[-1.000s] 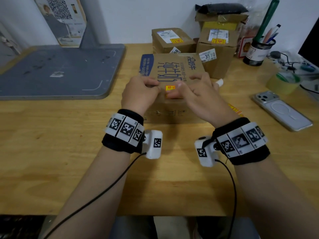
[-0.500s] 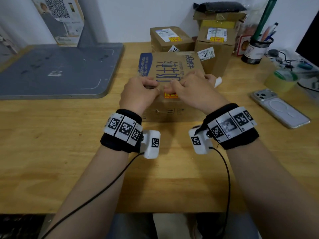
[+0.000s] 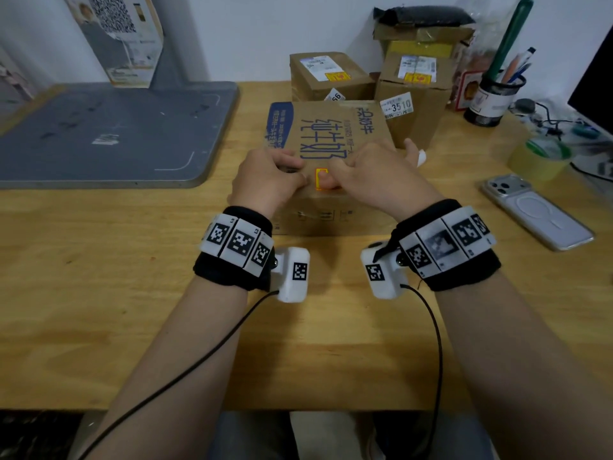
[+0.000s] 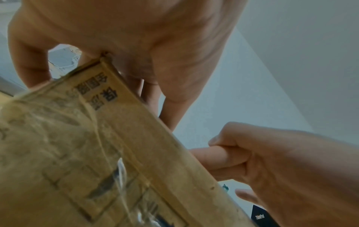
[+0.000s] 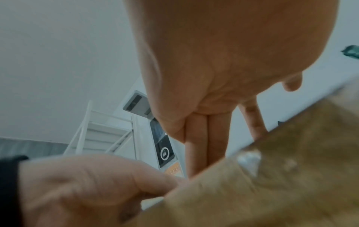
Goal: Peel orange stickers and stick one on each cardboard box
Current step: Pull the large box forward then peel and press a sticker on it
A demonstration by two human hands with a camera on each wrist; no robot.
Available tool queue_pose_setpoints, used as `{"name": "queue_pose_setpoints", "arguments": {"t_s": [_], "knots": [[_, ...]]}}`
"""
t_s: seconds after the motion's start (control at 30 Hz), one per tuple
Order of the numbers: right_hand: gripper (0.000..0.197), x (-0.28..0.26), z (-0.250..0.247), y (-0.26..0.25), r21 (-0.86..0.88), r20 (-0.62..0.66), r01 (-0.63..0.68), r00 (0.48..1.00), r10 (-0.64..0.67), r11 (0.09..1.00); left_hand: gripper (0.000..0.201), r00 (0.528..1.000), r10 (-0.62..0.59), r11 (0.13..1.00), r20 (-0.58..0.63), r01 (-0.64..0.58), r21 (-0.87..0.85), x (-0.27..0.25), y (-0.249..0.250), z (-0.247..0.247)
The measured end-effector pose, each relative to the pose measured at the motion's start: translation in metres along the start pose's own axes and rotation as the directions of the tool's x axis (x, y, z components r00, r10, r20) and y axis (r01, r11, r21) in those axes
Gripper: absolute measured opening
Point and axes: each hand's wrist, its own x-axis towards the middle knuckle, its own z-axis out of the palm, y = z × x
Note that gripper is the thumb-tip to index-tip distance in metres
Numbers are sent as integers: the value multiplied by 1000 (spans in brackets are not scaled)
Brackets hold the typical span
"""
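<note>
Large cardboard box (image 3: 328,154) at table (image 3: 99,277) centre. Orange sticker (image 3: 321,179) on box top, near edge. Right hand (image 3: 374,180), fingers straight, presses sticker. Left hand (image 3: 268,180), fingers curled, rests on box at 9 o'clock of sticker. Two stickered boxes (image 3: 326,78) at 12 o'clock.

We take this for a desk in a home or small office. We see a wooden desk top (image 3: 99,277) against a plain white wall, a mesh pen holder (image 3: 494,101) full of pens, a roll of tape (image 3: 537,157), a smartphone (image 3: 537,210) lying face down, and the dark edge of a monitor (image 3: 593,94) at the right. A grey mat (image 3: 109,134) covers the left part, and 3 taped, labelled cardboard boxes (image 3: 331,134) stand at the back.
</note>
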Motion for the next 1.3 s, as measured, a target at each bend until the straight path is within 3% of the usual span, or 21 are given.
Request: {"name": "queue_pose_setpoints", "arguments": {"t_s": [0.63,1.17,1.3], "knots": [[54,-14,-2,15,76,-21,-55,998,56,996,24,1000,-3,999,-5,3,-36,-6,4,0],[51,-29,-11,27,109,-35,10,999,-6,994,27,1000,4,996,11,-3,-87,-18,11,-5],[51,-31,-9,31,219,-14,4,1000,-1,976,27,1000,-12,995,4,12,-96,-25,15,-6]]}}
